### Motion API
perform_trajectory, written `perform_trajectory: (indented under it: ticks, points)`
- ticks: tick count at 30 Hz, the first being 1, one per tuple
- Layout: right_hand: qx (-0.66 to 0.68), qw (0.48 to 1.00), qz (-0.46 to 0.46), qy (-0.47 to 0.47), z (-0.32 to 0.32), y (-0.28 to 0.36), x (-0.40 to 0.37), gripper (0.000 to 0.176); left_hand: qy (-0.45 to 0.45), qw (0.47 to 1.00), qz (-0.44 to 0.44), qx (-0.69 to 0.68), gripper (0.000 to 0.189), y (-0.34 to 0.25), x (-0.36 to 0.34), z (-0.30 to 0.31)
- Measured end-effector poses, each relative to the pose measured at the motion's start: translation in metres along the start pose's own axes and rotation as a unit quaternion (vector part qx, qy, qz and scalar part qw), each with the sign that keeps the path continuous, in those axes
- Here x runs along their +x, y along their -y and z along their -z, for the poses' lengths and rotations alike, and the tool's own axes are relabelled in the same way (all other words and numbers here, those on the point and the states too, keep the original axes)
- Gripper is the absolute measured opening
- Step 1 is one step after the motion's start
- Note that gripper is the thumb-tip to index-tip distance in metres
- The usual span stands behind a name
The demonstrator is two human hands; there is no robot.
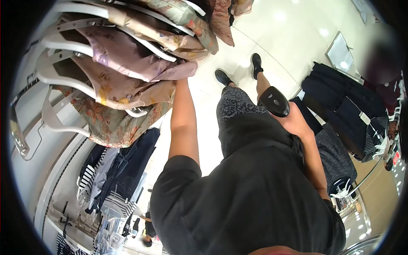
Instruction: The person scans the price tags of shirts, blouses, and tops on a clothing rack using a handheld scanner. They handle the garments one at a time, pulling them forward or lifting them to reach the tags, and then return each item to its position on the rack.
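My left forearm reaches up to the hanging garments, and my left hand is hidden behind the cuff of a pale pink floral garment. Just below it hang a beige floral garment and a grey-green floral garment, on white hangers. My right hand is closed around a black handheld scanner, held in front of my patterned lower garment at the right.
More floral garments hang at the top. Dark clothes hang on the right, near a framed panel. Dark trousers and striped garments hang at lower left. My black shoes stand on the pale tiled floor.
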State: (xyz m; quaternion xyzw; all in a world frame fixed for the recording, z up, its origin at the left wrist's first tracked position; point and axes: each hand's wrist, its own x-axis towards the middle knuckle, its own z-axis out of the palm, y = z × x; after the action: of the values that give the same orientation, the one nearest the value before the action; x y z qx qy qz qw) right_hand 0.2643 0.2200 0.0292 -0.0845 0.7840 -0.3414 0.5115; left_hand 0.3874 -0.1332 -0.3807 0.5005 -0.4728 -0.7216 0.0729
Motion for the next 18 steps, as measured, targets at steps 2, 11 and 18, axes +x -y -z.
perform_trajectory:
  ticks: [2,11,18]
  points:
    - [-0.004,1.0,0.027,-0.006,-0.002,0.01,0.0,0.028,-0.001,1.0,-0.02,-0.017,0.047,0.001,-0.02,-0.001]
    - [-0.031,0.993,0.113,-0.004,-0.022,0.012,0.007,0.024,0.012,0.983,0.178,0.032,0.052,-0.063,-0.138,-0.013]
    - [-0.059,0.986,0.15,0.042,-0.037,0.027,0.012,0.025,0.179,0.954,0.183,0.156,0.067,-0.058,-0.185,0.0]
